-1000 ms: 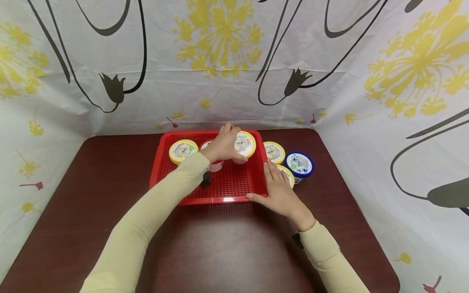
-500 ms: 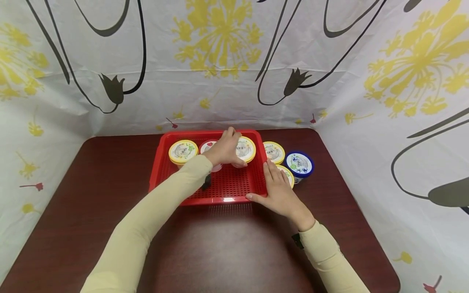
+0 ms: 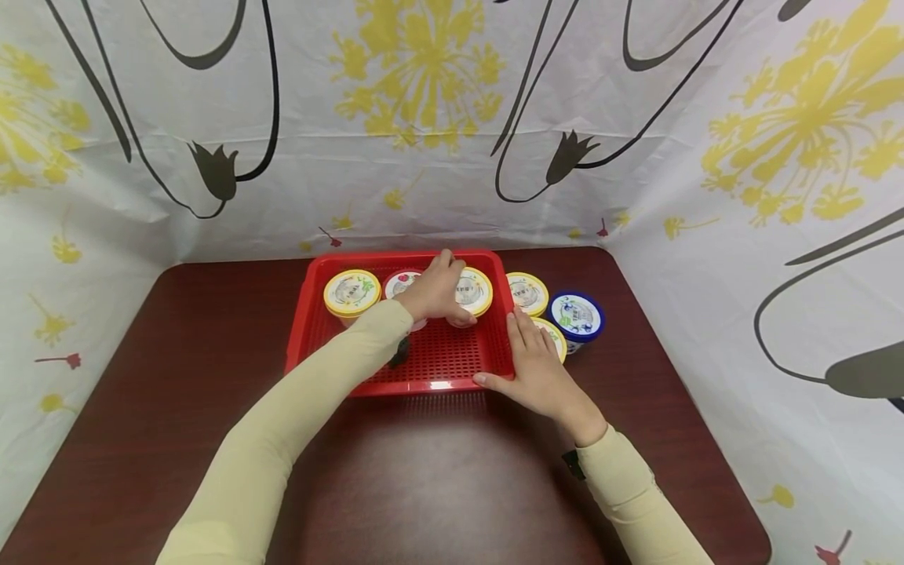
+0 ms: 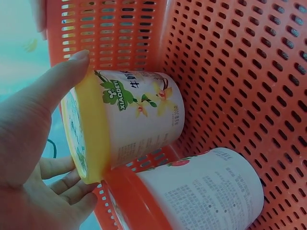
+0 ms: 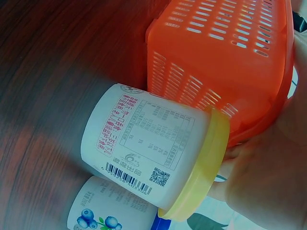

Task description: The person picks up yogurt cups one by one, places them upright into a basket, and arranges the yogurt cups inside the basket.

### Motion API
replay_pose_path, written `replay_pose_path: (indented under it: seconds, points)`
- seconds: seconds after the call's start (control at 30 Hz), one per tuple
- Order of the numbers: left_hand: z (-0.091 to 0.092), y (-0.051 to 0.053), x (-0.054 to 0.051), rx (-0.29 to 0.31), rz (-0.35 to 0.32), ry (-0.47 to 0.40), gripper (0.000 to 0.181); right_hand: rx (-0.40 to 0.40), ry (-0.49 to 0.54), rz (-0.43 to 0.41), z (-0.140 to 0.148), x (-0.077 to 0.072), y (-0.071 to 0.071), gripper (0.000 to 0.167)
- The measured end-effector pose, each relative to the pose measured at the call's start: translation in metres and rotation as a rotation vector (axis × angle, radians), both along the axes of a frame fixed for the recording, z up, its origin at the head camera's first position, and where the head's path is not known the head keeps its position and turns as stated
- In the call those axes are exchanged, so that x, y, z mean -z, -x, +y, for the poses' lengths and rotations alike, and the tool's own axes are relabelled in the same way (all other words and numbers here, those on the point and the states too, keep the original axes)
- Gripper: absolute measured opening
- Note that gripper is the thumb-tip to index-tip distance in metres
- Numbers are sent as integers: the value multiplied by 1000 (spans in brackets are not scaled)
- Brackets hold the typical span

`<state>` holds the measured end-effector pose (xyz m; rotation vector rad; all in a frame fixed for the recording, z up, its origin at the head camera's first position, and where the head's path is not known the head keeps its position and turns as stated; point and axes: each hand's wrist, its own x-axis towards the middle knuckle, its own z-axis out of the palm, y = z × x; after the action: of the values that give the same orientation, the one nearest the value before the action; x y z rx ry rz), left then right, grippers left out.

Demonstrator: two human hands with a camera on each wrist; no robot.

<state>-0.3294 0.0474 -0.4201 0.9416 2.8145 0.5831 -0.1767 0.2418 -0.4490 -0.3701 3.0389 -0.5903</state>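
My left hand (image 3: 436,289) grips a yellow-lidded ice cream tub (image 3: 474,291) by its lid, at the back right of a red perforated basket (image 3: 441,386). In the left wrist view this tub (image 4: 139,112) shows vanilla flowers on its white side, with the thumb on one edge of the lid and the fingers at the other. Beside it lies a red-lidded tub (image 4: 206,191) with strawberries, partly hidden by my hand in the head view. My right hand (image 3: 538,369) rests with straight fingers on the basket's right rim, its thumb at the front corner.
Another yellow-lidded tub (image 3: 351,292) stands at the basket's back left. Outside its right wall are two yellow-lidded tubs, one behind (image 3: 526,293) and one partly under my right hand (image 3: 554,336), plus a blue-lidded tub (image 3: 576,315). A patterned cloth (image 3: 395,180) hangs behind the table (image 3: 424,486).
The yellow-lidded tub in my left hand has come down into the basket and slightly nearer, and the hand shifted a little with it. My right hand has stayed in place.
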Motion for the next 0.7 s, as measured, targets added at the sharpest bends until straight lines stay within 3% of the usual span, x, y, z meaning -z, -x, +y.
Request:
replay_pose_path:
  seconds: [0.7]
  points:
    - [1, 1, 4, -3, 4, 60, 104, 6, 3, -21, 1, 1, 1, 118]
